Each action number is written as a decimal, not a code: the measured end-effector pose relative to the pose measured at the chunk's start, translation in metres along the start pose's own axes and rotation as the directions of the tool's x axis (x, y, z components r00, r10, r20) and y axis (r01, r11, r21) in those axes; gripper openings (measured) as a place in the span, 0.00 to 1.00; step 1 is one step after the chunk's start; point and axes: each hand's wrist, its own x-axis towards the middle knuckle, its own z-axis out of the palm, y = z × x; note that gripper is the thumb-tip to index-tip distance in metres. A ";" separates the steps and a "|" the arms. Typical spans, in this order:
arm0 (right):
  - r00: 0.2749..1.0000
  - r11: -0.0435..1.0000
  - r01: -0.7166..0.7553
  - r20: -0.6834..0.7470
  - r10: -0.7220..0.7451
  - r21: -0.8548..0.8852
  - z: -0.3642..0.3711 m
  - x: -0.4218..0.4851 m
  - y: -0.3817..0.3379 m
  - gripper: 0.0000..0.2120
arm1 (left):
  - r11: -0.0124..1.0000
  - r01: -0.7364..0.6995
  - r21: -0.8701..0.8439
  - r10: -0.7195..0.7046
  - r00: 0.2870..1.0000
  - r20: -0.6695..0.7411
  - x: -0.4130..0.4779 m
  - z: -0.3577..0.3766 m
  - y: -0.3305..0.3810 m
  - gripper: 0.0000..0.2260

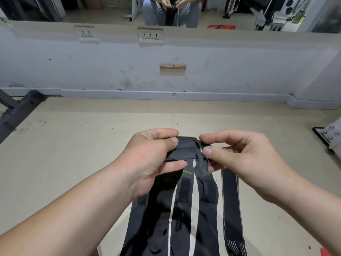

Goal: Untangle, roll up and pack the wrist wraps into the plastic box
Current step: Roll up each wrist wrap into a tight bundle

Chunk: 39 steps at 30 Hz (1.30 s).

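Note:
Black wrist wraps with white edge stripes hang in a bundle in front of me, knotted together at the top. My left hand grips the left side of the knot between thumb and curled fingers. My right hand pinches a fold at the knot's right side with thumb and forefinger. Several straps trail down toward the bottom edge. One strap with a fringed end hangs apart at the right. No plastic box is in view.
A beige floor runs to a low grey wall with sockets and a mirror above. A dark metal frame lies at the left and a bolted steel foot stands at the right.

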 end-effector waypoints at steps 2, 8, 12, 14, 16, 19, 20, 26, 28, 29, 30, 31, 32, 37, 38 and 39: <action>1.000 0.998 0.001 -0.032 0.001 0.060 -0.002 0.001 0.000 0.07 | 0.999 -0.023 -0.022 0.023 1.000 -0.021 0.002 -0.002 0.002 0.08; 1.000 0.997 -0.010 -0.012 0.011 0.077 0.002 0.001 0.006 0.12 | 0.997 -0.070 0.012 0.070 0.998 0.000 0.003 -0.002 0.000 0.12; 1.000 0.998 0.002 0.010 -0.003 0.068 0.003 0.002 0.006 0.14 | 0.996 -0.082 0.017 0.082 0.997 -0.003 0.004 -0.001 -0.002 0.12; 0.999 0.999 0.026 0.029 -0.027 0.025 0.005 0.001 0.004 0.17 | 0.997 -0.070 0.010 0.070 0.997 -0.006 0.005 -0.002 -0.004 0.12; 0.997 0.998 0.060 0.055 -0.059 -0.014 0.005 0.000 0.002 0.19 | 0.999 -0.053 0.000 0.053 0.999 -0.003 0.005 -0.002 -0.004 0.11; 0.992 0.996 0.086 0.098 -0.083 -0.032 0.005 0.000 0.001 0.22 | 0.999 -0.046 -0.009 0.046 0.999 0.017 0.003 -0.001 -0.006 0.11; 0.990 0.995 0.090 0.109 -0.085 -0.044 0.005 0.000 0.001 0.23 | 0.999 -0.044 -0.018 0.044 0.999 0.024 0.002 0.000 -0.007 0.11; 0.962 0.895 0.274 0.090 -0.259 -0.351 0.004 0.000 0.004 0.23 | 0.997 0.000 -0.082 0.009 0.994 0.105 -0.005 0.003 -0.010 0.10; 0.917 0.793 0.379 0.079 -0.391 -0.477 0.002 0.003 0.009 0.17 | 0.997 0.012 -0.070 -0.003 0.992 0.127 -0.007 0.004 -0.012 0.09; 0.896 0.758 0.417 0.084 -0.437 -0.501 0.001 0.004 0.012 0.15 | 0.998 0.016 -0.060 -0.008 0.990 0.139 -0.007 0.004 -0.012 0.09; 0.882 0.741 0.440 0.088 -0.463 -0.507 0.001 0.005 0.014 0.13 | 0.999 0.019 -0.038 -0.013 0.989 0.149 -0.007 0.003 -0.013 0.09; 0.880 0.741 0.442 0.085 -0.467 -0.505 0.000 0.005 0.015 0.12 | 1.000 0.011 0.006 -0.012 0.987 0.160 -0.007 0.003 -0.013 0.08; 0.887 0.752 0.429 0.078 -0.454 -0.500 0.000 0.006 0.015 0.12 | 0.996 -0.026 0.091 0.010 0.984 0.176 -0.008 0.002 -0.013 0.07; 0.937 0.837 0.323 0.024 -0.349 -0.441 -0.001 0.006 0.003 0.11 | 0.631 -0.462 0.623 0.319 0.887 0.335 -0.010 -0.003 -0.018 0.18; 0.945 0.856 0.299 0.010 -0.326 -0.422 -0.001 0.006 0.002 0.12 | 0.584 -0.474 0.659 0.332 0.880 0.339 -0.010 -0.003 -0.019 0.18; 0.953 0.874 0.278 0.002 -0.302 -0.400 -0.002 0.006 0.002 0.12 | 0.531 -0.481 0.697 0.354 0.874 0.333 -0.011 -0.004 -0.020 0.18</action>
